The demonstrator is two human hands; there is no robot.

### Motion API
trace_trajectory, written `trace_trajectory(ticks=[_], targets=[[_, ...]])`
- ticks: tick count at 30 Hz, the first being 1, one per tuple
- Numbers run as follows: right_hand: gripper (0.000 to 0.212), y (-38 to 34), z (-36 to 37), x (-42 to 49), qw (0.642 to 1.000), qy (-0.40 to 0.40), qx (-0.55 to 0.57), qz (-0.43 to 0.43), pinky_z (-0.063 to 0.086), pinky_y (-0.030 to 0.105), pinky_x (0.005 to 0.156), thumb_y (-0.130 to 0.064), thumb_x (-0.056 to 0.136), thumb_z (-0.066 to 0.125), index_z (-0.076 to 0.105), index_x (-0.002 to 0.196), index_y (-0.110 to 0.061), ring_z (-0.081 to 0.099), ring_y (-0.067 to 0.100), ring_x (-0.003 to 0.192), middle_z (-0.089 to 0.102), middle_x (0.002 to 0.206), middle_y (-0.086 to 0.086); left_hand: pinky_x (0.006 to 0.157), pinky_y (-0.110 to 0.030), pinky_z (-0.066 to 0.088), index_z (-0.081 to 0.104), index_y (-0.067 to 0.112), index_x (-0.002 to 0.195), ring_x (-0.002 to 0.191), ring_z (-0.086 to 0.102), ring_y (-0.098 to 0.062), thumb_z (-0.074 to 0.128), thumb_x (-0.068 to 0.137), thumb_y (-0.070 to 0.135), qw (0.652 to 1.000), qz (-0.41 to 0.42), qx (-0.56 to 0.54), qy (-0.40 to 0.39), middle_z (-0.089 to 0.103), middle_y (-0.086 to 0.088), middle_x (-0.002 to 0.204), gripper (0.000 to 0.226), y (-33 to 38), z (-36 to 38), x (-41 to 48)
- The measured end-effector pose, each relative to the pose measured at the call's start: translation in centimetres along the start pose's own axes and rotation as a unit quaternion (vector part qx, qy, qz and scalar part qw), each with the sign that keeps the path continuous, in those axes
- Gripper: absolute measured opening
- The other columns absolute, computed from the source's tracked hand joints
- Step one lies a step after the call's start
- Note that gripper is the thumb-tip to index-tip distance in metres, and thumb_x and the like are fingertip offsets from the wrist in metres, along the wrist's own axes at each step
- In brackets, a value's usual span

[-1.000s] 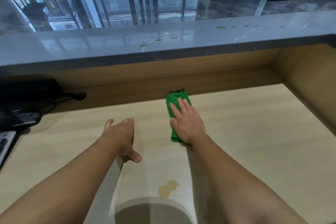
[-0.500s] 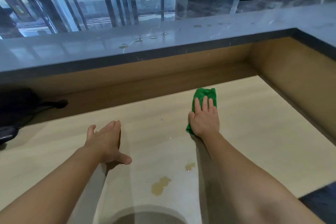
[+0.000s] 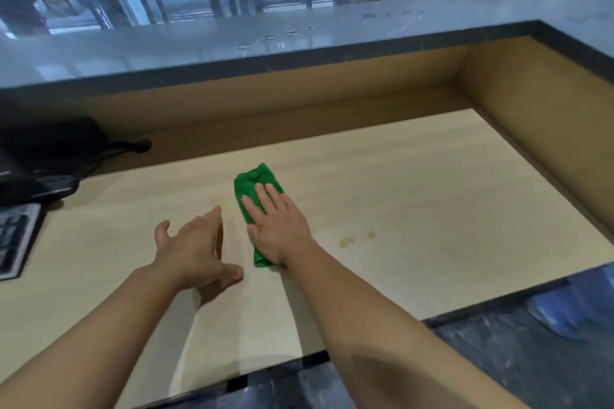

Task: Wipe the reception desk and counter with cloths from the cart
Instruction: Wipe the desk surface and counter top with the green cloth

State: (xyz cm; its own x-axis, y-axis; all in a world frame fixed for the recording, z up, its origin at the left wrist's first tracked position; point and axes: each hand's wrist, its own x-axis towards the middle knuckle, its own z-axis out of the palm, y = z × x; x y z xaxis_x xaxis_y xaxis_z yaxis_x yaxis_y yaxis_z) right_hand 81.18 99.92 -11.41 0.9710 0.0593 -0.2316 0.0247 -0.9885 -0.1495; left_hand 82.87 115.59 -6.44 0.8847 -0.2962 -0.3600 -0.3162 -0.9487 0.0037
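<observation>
1. Right hand [image 3: 277, 229] lies flat with fingers straight, palm pressing the folded green fabric cloth [image 3: 257, 183]; pressure only, no grip.
2. The cloth lies mid-way along the pale wood-grain desk top [image 3: 415, 183], its far end poking out past the fingertips.
3. Left hand [image 3: 191, 246] is spread open with the thumb out and holds nothing. It is just left of the cloth; whether it touches the desk is unclear.
4. Risk: small yellowish spill spots [image 3: 345, 242] sit right of the cloth, apart from it, so strokes kept to this lane would miss them.
5. Risk: with the palm only, the cloth could bunch or slip out on a fast push.
6. Risk: a wide leftward sweep could hit the black keyboard [image 3: 13, 239] or the dark desk phone [image 3: 40, 159] and its cables.
7. Raised grey stone counter [image 3: 166, 50] shows droplet marks [image 3: 265, 38]; probably not wiped yet.
8. Hidden: the cart is out of view and the keyboard is cut off at the left edge. The blurry blue shape [image 3: 564, 309] on the floor is unidentifiable.
</observation>
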Motion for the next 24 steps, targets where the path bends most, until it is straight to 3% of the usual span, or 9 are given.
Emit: trace_trajectory(ticks=[8,13,19,24], targets=[[0.060,16.2,-1.1,-7.5,0.988,0.028,0.010,0.153,0.004,0.037,0.122,-0.041,0.103,0.021,-0.001,0.156,-0.023,-0.009,0.024,0.150,-0.010,0.163,0.010,0.108,-0.050,0.012,0.033,0.029,0.135,0.125,0.047,-0.016,0.069,0.056,0.076,0.999,0.028,0.006,-0.022,0.051,0.009,0.129,0.098,2.7,1.0,-3.5],[0.060,20.9,-1.1,-11.3,0.973,0.024,0.027,0.228,0.003,0.039,0.122,-0.039,0.104,0.018,-0.005,0.156,-0.021,-0.010,0.026,0.150,-0.012,0.162,0.011,0.107,-0.048,0.013,0.038,0.029,0.116,0.114,0.052,-0.013,0.071,0.049,0.076,0.999,0.032,0.019,-0.039,0.053,0.013,0.112,0.088,4.0,2.2,-5.1],[0.061,17.0,0.1,-10.3,0.954,0.037,0.052,0.294,-0.002,0.043,0.121,-0.040,0.103,0.013,-0.012,0.155,-0.018,-0.016,0.031,0.148,-0.018,0.160,0.014,0.113,-0.046,0.006,0.023,0.019,0.142,0.123,0.049,-0.015,0.075,0.051,0.074,0.999,0.013,0.011,-0.040,0.054,0.009,0.128,0.119,4.2,2.5,-5.4],[0.060,7.0,1.5,-8.9,0.979,0.057,0.030,0.192,-0.004,0.045,0.121,-0.039,0.103,0.011,-0.014,0.153,-0.018,-0.019,0.031,0.147,-0.020,0.159,0.013,0.115,-0.047,0.002,-0.012,0.012,0.152,0.124,0.051,-0.018,0.076,0.055,0.072,0.998,-0.003,0.028,-0.063,0.058,0.004,0.124,0.144,4.8,2.2,-5.4]])
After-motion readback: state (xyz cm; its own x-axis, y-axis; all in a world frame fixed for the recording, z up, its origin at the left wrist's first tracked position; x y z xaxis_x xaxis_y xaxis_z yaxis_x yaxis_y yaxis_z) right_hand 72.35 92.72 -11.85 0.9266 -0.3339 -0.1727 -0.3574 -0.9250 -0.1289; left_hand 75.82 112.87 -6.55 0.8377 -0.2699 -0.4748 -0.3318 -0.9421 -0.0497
